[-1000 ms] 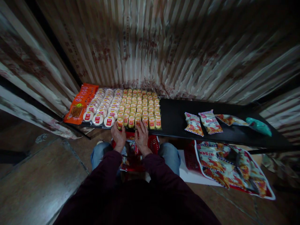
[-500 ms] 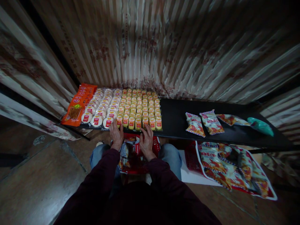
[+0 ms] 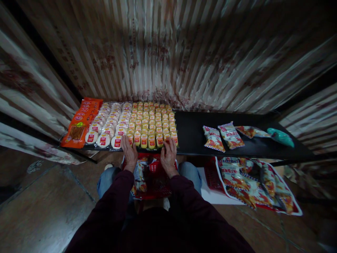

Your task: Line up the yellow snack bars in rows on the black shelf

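Note:
Small yellow wrapped cakes (image 3: 152,141) with red labels stand in close rows on the black shelf (image 3: 189,135). Rows of round white wrapped cakes (image 3: 103,141) fill the space to their left. My left hand (image 3: 129,153) rests its extended fingers at the front row, where the white and yellow packs meet. At the right end of that row, the fingertips of my right hand (image 3: 169,156) touch the front yellow packs, fingers apart. Neither hand grips a pack.
An orange snack bag (image 3: 79,124) lies at the shelf's left end. Farther right lie snack bags (image 3: 231,136) and a green packet (image 3: 280,137). Below are a red basket (image 3: 155,189) between my knees and a basket with a white rim (image 3: 297,207) holding bags. A patterned curtain (image 3: 158,52) hangs behind.
My right hand has slid right along the front row to the end packs. My left hand stays near the white and yellow boundary. The camera view has turned slightly.

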Demonstrator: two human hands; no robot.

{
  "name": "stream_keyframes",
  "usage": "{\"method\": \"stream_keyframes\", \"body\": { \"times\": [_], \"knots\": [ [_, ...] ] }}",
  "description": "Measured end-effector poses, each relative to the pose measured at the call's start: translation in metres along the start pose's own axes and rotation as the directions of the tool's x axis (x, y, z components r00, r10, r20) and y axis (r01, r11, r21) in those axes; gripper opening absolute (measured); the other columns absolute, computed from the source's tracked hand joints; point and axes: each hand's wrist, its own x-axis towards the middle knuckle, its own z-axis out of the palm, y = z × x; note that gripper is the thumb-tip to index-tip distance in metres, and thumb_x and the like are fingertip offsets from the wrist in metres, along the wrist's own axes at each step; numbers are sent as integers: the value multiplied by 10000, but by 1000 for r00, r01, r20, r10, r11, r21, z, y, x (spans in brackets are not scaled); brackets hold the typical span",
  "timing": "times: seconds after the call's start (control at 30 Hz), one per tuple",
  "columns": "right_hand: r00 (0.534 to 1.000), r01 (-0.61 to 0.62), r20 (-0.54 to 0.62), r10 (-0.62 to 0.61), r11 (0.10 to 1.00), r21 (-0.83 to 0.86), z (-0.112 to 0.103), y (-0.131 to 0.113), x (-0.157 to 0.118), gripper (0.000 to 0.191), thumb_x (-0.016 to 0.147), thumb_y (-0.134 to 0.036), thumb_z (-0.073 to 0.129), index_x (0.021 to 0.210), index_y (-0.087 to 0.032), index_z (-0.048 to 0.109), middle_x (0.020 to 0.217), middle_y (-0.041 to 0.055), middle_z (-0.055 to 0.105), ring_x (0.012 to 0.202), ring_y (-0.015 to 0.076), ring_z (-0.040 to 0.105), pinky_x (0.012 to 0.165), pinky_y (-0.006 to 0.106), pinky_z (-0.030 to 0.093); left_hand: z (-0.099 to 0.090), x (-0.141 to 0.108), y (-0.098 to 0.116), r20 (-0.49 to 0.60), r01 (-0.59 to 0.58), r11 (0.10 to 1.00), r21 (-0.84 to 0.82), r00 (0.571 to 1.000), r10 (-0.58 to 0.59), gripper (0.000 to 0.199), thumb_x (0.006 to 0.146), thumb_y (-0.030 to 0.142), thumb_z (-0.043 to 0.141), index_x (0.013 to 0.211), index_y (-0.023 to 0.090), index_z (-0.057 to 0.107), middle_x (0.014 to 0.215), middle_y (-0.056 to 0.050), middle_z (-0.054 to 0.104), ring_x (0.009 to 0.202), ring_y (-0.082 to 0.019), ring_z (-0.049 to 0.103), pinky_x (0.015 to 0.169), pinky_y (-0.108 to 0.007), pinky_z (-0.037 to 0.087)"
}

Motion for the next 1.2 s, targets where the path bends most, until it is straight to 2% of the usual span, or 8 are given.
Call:
{"method": "stream_keyframes", "body": {
  "times": [0.13,0.3,0.5,0.73,0.93,1.2],
  "knots": [
    [1000,-28,-14,27,998,-63,0,5,11,411,931,-238,370,1302,-173,535,1515,130,367,1455,269,197,1128,546,258,6,-3,-1,21,-4,1000,-23,1000,5,527,953,276,322,1438,68,326,1521,-229,308,1470,-247,171,1192,-485,188],
    [998,-67,-1,67,987,-149,0,14,23,475,941,-347,395,1378,-177,470,1536,143,330,1465,304,136,1124,572,207,5,-6,4,57,-34,999,25,998,33,582,961,324,305,1472,48,268,1562,-239,208,1488,-251,54,1194,-509,134],
    [997,-50,41,63,964,-261,1,25,32,597,912,-470,453,1441,-198,399,1548,143,310,1456,336,132,1109,576,207,7,-5,4,85,-132,980,151,989,120,611,949,405,367,1453,61,334,1563,-244,198,1486,-279,57,1180,-517,152],
    [991,-64,82,107,907,-415,10,24,37,666,912,-522,436,1470,-169,347,1571,141,254,1449,325,143,1104,504,255,11,-1,4,108,-212,936,280,976,189,632,947,419,388,1452,42,339,1579,-242,123,1480,-324,10,1171,-556,155],
    [992,-63,71,107,887,-458,16,25,37,652,925,-529,398,1465,-166,359,1570,154,247,1439,343,158,1088,507,265,15,1,2,129,-242,922,302,969,212,598,955,388,368,1456,63,345,1579,-220,158,1482,-313,23,1171,-561,163],
    [992,-58,70,105,869,-491,17,23,38,643,930,-513,380,1465,-157,363,1569,163,245,1432,355,173,1067,512,280,19,1,-1,140,-237,923,302,969,203,693,947,425,347,1467,-24,261,1563,-259,164,1480,-320,37,1180,-559,136]
  ]
}}
